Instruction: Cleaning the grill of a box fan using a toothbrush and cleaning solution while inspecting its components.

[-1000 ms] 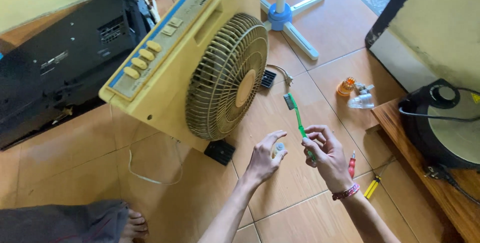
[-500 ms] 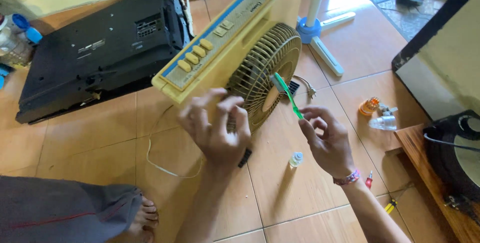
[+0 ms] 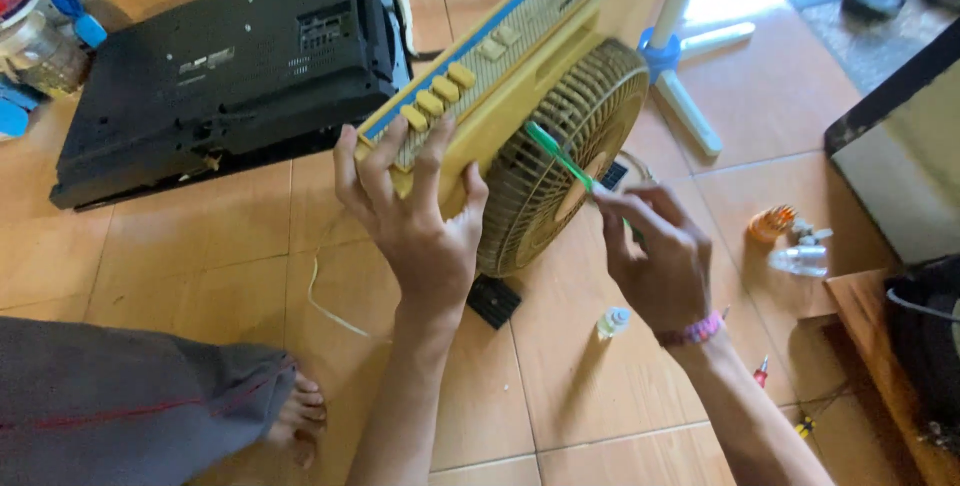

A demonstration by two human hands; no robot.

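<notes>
A yellow box fan (image 3: 520,76) with a round dusty grille (image 3: 560,171) stands tilted on the tiled floor. My left hand (image 3: 415,221) grips its near corner, fingers over the row of yellow push buttons (image 3: 435,101). My right hand (image 3: 655,256) holds a green toothbrush (image 3: 558,158), its head against the grille. A small clear bottle (image 3: 612,322) stands on the floor just below my right wrist.
A black flat screen (image 3: 220,66) lies face down at the upper left. A white-and-blue fan stand (image 3: 680,46) is behind the fan. Small bottles (image 3: 795,246) and screwdrivers (image 3: 762,371) lie at right beside a wooden board (image 3: 880,346). My foot (image 3: 295,416) rests at lower left.
My left hand moved from the floor, letting go of the small bottle, up to grip the fan's corner. The toothbrush rose from the floor to the grille. The view shifted left.
</notes>
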